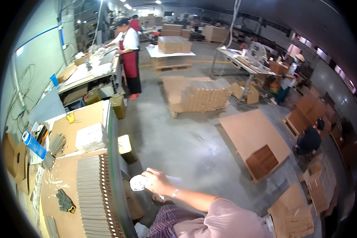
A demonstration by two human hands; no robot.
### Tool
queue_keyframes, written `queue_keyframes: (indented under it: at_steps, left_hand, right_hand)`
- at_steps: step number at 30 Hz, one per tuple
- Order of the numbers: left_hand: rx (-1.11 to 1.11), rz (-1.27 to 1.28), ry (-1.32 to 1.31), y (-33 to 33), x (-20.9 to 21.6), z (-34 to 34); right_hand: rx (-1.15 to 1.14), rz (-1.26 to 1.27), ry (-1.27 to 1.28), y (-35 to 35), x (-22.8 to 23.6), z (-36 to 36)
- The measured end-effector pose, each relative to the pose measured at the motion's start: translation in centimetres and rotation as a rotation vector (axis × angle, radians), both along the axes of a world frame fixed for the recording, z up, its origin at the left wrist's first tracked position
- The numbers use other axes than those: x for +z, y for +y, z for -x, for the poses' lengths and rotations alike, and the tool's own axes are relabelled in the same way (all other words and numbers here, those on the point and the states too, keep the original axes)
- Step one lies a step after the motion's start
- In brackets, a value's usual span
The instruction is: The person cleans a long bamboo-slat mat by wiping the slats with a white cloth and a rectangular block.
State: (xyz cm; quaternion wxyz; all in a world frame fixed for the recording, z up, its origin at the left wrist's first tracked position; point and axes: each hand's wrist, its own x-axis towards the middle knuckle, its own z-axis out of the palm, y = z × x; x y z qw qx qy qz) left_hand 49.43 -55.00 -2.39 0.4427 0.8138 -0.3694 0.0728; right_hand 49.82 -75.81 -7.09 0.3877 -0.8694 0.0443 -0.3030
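A crumpled white wad (138, 183) was gripped in the closed right hand (158, 181) beside the workbench (116, 170) (the left hand was not shown); grey strips (92, 194) were already ranked there, but what remained could not be judged

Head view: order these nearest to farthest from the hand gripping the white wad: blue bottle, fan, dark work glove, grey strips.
1. Grey strips, left of the hand.
2. Dark work glove, farther left.
3. Blue bottle, far left, bench's other side.
4. Fan, well beyond, upper right.
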Motion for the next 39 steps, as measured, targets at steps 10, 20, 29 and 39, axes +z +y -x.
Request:
queue_keyframes:
  at_steps: [10,20,29,39]
  left_hand:
    - [0.626,-0.144,0.036,9.9,-0.9,-7.3]
    - [1.026,-0.181,0.087,15.6,-0.3,-5.4]
    - [1.251,-0.352,-0.215,19.0,2.5,-1.1]
    - [1.736,-0.017,-0.361,12.4,1.1,7.2]
  right_hand:
    - [0.346,-0.056,-0.077,-2.2,2.1,-20.3]
    - [0.421,-0.107,0.029,-2.8,1.4,-25.0]
    - [0.267,-0.352,0.163,-2.4,5.1,-25.5]
    - [1.386,0.356,-0.204,14.6,23.5,-24.4]
